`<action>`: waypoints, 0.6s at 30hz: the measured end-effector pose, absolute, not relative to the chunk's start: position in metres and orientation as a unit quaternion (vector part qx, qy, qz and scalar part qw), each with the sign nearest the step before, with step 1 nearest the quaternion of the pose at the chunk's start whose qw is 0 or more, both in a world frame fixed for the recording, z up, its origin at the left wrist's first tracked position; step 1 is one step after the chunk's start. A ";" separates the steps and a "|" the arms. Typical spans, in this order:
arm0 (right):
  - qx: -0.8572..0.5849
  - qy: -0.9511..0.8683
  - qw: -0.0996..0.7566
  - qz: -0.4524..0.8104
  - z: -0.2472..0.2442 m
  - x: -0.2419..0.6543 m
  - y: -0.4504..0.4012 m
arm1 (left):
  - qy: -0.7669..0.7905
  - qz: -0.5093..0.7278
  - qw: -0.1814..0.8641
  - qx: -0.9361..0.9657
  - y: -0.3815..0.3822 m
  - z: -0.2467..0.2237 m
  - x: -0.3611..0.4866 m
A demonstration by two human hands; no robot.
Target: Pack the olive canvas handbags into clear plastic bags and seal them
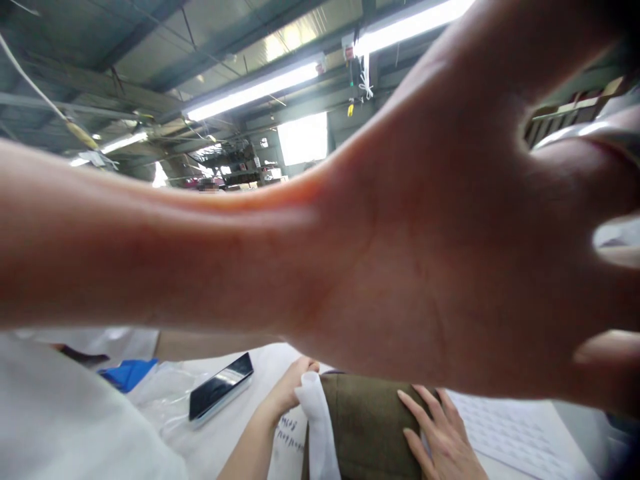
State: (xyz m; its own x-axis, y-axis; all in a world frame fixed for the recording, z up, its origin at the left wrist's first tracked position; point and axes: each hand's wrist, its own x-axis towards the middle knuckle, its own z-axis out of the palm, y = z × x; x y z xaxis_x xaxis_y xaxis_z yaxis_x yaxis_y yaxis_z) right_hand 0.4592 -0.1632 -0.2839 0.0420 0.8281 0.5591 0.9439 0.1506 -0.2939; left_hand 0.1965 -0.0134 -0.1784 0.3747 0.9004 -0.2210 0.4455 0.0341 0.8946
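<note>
An olive-green piece of fabric (373,423) lies on the table at the bottom of the view. Flat on its right part rests my right hand (445,437), open with its fingers spread. At the fabric's upper left corner, my left hand (290,390) has its fingers curled closed; what they grip is hidden. A white strip of material (320,427), folded over at its top, runs down beside that hand along the fabric's left edge.
Another person's forearm and spread hand (400,253), with a ring, fill the middle, very close to the camera. A phone (220,390), a blue item (129,375), handwriting on a white surface (290,433) and a printed sheet (510,427) lie on the table.
</note>
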 end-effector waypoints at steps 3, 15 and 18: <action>-0.648 -0.683 0.325 -0.083 -0.288 0.462 -0.164 | 0.516 0.251 0.507 0.643 -0.017 -0.177 0.196; -0.637 -0.695 0.334 0.006 -0.288 0.473 -0.165 | 0.560 0.389 0.539 0.494 -0.026 -0.173 0.200; -0.632 -0.698 0.336 0.026 -0.287 0.473 -0.163 | 0.589 0.422 0.540 0.429 -0.050 -0.191 0.200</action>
State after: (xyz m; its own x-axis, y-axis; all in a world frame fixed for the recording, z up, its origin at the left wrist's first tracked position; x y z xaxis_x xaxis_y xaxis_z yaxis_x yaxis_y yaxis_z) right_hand 0.4729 -0.1626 -0.2867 0.0253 0.8996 0.4360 0.8642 0.1995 -0.4618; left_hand 0.1999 -0.0504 -0.1911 -0.0495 0.9603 -0.2747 0.0495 0.2770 0.9596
